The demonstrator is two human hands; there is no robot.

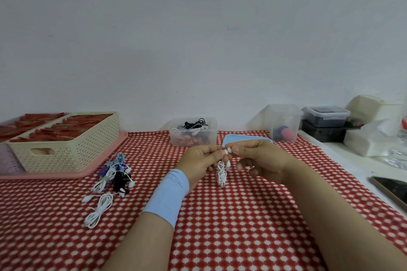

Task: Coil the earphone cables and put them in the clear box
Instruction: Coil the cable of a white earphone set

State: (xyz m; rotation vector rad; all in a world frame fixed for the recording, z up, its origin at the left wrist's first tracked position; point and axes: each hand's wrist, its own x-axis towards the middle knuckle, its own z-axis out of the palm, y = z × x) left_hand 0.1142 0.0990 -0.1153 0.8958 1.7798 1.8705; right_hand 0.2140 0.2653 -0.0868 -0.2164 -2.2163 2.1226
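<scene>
My left hand [201,161] and my right hand [256,160] meet over the middle of the red patterned table, both pinching a white earphone set [222,174] at its earbud end. Its bunched cable hangs below my fingers. The clear box [193,131] stands behind my hands by the wall, with black and white cables inside. Its blue lid [233,138] lies flat to the box's right, partly hidden by my right hand. A heap of loose earphones [114,177] in white, black, blue and purple lies to the left, and a white looped cable [98,211] lies in front of it.
A cream woven basket [66,145] on a pink tray [105,158] sits at the left. A taller clear tub [284,122], stacked dark containers [325,122] and white packages stand at the back right. A phone [391,189] lies at the right edge.
</scene>
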